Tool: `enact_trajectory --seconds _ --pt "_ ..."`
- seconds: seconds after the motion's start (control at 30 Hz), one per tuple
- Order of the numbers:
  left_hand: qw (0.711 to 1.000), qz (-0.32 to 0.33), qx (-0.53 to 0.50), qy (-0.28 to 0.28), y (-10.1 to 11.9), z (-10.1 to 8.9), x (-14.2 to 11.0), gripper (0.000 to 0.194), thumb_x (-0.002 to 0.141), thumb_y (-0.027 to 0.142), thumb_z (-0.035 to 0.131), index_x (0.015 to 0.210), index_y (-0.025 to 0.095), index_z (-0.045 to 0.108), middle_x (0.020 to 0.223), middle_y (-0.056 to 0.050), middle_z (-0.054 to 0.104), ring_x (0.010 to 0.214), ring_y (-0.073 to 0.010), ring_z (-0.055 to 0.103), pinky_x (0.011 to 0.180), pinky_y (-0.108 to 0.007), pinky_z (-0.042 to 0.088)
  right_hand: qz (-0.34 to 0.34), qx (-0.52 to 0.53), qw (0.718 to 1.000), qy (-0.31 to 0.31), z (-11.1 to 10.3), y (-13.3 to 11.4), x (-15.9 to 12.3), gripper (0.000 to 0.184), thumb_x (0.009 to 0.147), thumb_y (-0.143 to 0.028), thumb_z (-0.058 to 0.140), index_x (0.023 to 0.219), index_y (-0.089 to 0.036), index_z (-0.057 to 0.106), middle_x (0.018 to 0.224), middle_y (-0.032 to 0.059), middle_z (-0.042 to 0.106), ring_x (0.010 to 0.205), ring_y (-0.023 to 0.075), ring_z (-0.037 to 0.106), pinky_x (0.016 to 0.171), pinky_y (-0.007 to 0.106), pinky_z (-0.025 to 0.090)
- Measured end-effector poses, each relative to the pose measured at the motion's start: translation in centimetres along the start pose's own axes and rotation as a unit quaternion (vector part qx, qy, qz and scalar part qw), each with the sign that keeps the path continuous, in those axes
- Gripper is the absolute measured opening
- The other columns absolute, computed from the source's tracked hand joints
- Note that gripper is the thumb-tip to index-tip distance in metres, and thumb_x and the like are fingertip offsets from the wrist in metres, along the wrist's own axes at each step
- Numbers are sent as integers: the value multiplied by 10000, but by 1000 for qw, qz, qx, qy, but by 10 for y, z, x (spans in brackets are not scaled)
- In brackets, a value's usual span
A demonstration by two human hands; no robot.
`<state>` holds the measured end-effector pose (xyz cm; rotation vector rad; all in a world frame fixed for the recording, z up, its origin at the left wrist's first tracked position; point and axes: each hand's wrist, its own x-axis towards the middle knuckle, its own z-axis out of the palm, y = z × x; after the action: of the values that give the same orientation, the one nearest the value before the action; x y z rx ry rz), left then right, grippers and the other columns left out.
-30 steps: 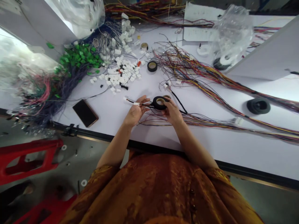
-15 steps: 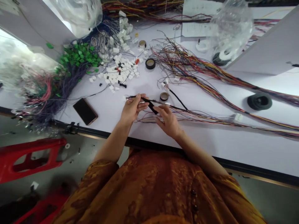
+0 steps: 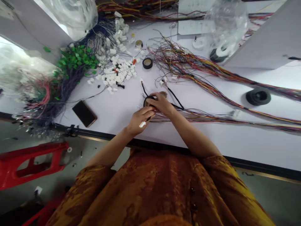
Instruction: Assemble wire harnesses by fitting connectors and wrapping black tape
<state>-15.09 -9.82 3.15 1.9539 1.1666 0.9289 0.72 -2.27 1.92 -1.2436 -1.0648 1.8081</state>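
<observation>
White tabletop [image 3: 113,113], hands [image 3: 163,103] on tape [image 3: 146,99], wires [image 3: 223,119] stretching rightward

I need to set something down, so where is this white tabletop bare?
Two patches of the white tabletop look bare: one between the nearest multicoloured wire bundle and the black front edge, beyond the right forearm; another between the black rectangular phone and the left hand. Back left is crowded with heaped green plastic connectors and small white plastic connectors.

No readable text; paper sheet [image 3: 191,27] too blurred
</observation>
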Motion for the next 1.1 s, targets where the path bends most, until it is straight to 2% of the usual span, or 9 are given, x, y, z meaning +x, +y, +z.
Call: enact_trajectory --seconds 0.1,0.17,0.3,0.4,0.57,0.73,0.83,0.93,1.1 --pt "983 -84 -61 150 -9 1 2 317 928 460 578 903 200 758 1152 -97 713 977 -197 701 868 -319 572 -33 10 998 57 -11 7 -12 338 827 -288 606 1151 -228 533 709 -44 571 411 47 339 361 175 266" --pt "948 -178 -142 221 -17 1 7 415 919 540 555 902 164 730 1072 -112 737 759 -161 721 605 -249 567 -116 -40 988 93 -19 17 -32 432 852 -302 576 1274 -267 495 884 7 621 526 84 475 451 204 403" --pt "885 -288 -289 225 -21 0 22 483 847 626 611 952 158 668 856 -82 752 548 -124 680 409 -178 450 -266 -284 921 27 -25 34 -79 373 848 -282 608 1221 -261 604 1171 99 604 878 194 616 759 340 532" --pt "892 -260 -303 212 -8 0 25 445 870 615 588 939 179 647 836 -57 739 671 -152 719 591 -232 569 -288 -300 909 24 -21 25 -83 188 915 -292 533 1056 -226 639 1152 97 617 769 147 596 726 308 511" --pt "979 -120 -87 143 13 11 4 336 931 487 556 829 202 703 922 -73 724 939 -212 690 912 -348 544 -232 -328 916 0 -7 -22 -31 101 910 -280 554 890 -191 598 803 25 632 684 127 565 689 265 455" --pt "994 -59 70 53 14 30 -10 201 923 341 555 899 233 724 1008 -91 718 956 -232 661 898 -371 521 -169 -565 804 -80 33 -53 9 257 747 -209 752 661 -175 512 727 50 566 858 243 618 814 393 476" --pt "994 -50 97 20 14 35 -14 219 937 299 510 937 232 718 1028 -105 716 940 -235 669 874 -385 526 -113 -623 768 -96 53 -54 21 412 646 -33 753 524 -188 391 651 35 502 848 261 629 804 430 493" --pt "997 -47 42 44 12 32 -19 217 937 337 537 890 232 721 1038 -99 723 987 -231 675 921 -388 529 -91 -597 792 -88 45 -48 34 410 569 38 734 512 -192 400 580 3 452 804 243 612 779 412 499" --pt "930 -183 -203 245 -8 20 -16 406 919 538 557 843 171 712 1103 -113 716 966 -208 709 868 -356 577 -161 -321 933 3 -16 -32 29 277 649 -64 675 889 -188 614 704 -12 577 766 176 559 747 317 489"
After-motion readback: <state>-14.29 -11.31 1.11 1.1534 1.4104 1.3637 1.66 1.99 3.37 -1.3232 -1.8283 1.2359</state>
